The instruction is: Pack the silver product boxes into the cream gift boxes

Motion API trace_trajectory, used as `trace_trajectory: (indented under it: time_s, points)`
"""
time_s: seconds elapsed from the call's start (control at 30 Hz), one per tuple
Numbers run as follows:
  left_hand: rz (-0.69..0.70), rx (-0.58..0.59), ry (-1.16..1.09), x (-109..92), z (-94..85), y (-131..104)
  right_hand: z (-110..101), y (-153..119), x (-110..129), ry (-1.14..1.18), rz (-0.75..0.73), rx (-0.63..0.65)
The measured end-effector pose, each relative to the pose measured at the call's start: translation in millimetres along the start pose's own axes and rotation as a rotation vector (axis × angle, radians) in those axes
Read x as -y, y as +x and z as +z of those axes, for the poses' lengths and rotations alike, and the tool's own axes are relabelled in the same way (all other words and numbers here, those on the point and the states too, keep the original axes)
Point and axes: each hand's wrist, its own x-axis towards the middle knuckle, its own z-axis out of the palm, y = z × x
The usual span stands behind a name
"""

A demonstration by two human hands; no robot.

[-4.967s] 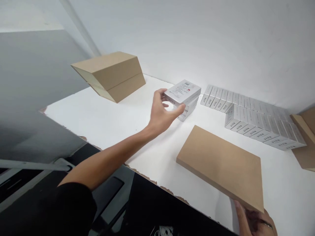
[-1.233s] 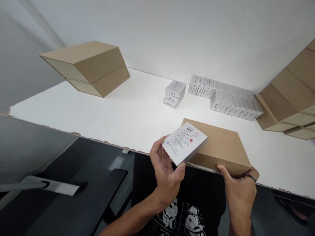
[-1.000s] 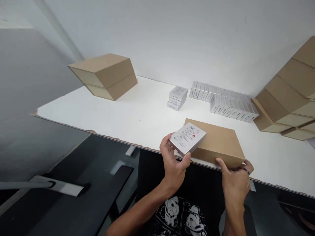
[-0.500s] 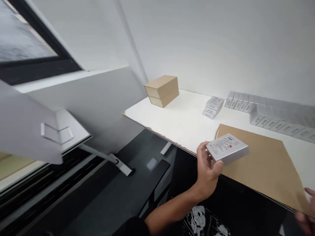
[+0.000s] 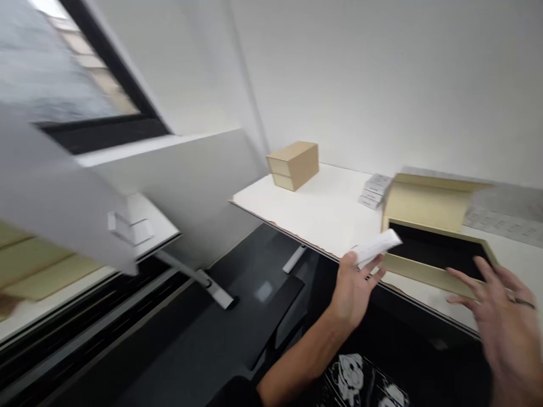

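Note:
My left hand [image 5: 354, 288] grips a small silver-white carton [image 5: 378, 247], turned so that a narrow side shows. Just beyond it stands a cardboard box [image 5: 418, 270] with a dark inside [image 5: 436, 249], its lid [image 5: 428, 198] tipped up towards the wall. Over the box's near right corner, my right hand [image 5: 500, 305] has its fingers spread and holds nothing. A ring shows on one of its fingers. Motion blurs the carton's print.
Two stacked brown boxes [image 5: 302, 169] sit at the table's far left. A short stack of silver cartons [image 5: 374, 191] lies left of the raised lid, and a row of cartons [image 5: 504, 226] runs behind it. On the left is another table [image 5: 156, 232].
The brown box's lid has been lifted open, showing its dark inside. My right hand has let go of the lid's edge and come into view. My left hand has turned the carton onto its side.

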Motion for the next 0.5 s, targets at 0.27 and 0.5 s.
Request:
trace_trajectory:
  time_s: [0.27, 0.5]
  points:
    - [-0.260, 0.045, -0.059, 0, -3.1, 10, 9, -18, -31, -0.020, -0.155, 0.020]
    - [-0.228, 0.069, -0.024, 0, 5.2, 7, 3, -26, -45, -0.493, -0.319, 0.033]
